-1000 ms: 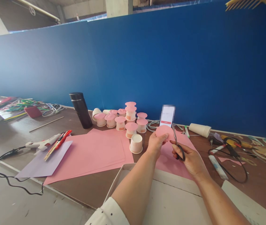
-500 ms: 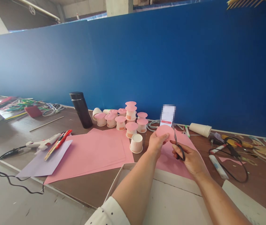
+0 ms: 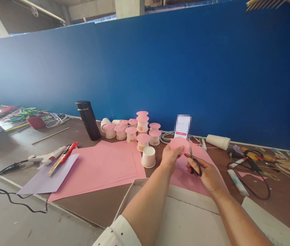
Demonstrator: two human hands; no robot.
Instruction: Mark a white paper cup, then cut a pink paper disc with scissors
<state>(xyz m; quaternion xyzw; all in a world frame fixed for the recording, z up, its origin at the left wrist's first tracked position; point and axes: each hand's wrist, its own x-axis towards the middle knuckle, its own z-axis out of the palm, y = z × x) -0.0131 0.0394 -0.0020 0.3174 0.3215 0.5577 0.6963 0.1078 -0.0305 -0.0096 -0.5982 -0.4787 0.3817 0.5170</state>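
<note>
My left hand [image 3: 169, 157] pinches a round pink paper disc [image 3: 178, 143] and holds it up over the table. My right hand [image 3: 206, 174] grips black-handled scissors [image 3: 193, 158], fingers through the loops, with the blades pointing up along the disc's right edge. Below both hands lies a pink paper sheet [image 3: 183, 174]. An open white paper cup [image 3: 148, 156] stands just left of my left hand.
Several paper cups capped with pink discs [image 3: 134, 130] cluster by a black flask [image 3: 88, 120]. Large pink sheets [image 3: 101, 167] and a lilac sheet [image 3: 48, 174] lie left, with a glue gun [image 3: 46, 157] and red cutter [image 3: 64, 155]. Cables and tools [image 3: 252, 167] lie right. A white box [image 3: 186, 212] sits near me.
</note>
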